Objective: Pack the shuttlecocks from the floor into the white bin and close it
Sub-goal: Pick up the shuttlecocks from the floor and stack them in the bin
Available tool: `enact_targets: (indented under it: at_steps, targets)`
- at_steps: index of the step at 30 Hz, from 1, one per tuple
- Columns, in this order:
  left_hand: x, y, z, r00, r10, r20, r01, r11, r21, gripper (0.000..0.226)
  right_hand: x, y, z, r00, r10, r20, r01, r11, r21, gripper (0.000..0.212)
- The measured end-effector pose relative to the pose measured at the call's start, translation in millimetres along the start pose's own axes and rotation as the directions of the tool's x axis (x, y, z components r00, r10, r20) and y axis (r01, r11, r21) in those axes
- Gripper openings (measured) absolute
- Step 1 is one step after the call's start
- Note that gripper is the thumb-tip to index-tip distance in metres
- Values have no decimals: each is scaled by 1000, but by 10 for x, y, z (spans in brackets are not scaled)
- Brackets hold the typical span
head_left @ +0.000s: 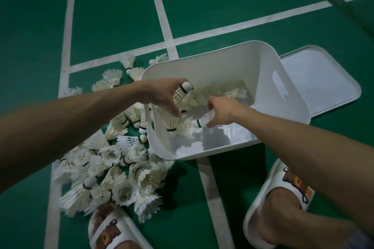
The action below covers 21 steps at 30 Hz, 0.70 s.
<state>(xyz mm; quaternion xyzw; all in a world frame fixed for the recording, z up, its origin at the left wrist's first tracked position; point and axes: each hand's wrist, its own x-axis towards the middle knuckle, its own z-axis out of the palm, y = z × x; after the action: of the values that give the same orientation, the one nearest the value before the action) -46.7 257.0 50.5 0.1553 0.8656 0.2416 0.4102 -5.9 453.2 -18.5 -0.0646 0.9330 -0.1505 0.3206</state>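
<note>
On a green court floor, a person reaches both hands into the white bin. The left hand grips a shuttlecock cork-up above the bin's left edge. The right hand pinches a second shuttlecock by its feathers, low inside. Packed shuttlecocks lie along the bin's far wall. A pile of shuttlecocks spreads over the floor against the bin's left side (the lid lies flat just right of it). White slippers stand on the floor nearest the camera.
</note>
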Motion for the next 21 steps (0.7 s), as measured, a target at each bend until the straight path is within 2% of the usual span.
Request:
enact_targets:
  at_steps: [5,10,15,18,21]
  targets:
    - [22,-14,-17,999,22,-38,-21,1000,13,77,67,-169,26,994,42,103,-38,998,-43,67]
    - [-3,-55,-7,999,28,-23,-28,1000,0,75,205,-272,165,985,12,172,-37,989,143,71]
    - [-11,-53,-9,998,47,-31,-47,999,16,74,176,-262,113,979,57,196,-77,993,93,86]
    - [-11,-57,-3,998,54,-36,-53,999,8,74,207,-260,154,956,103,274,-139,983,117,77]
    - [-21,-86,15,997,60,-38,-59,998,25,74,262,-318,208,950,65,306,-121,979,165,58]
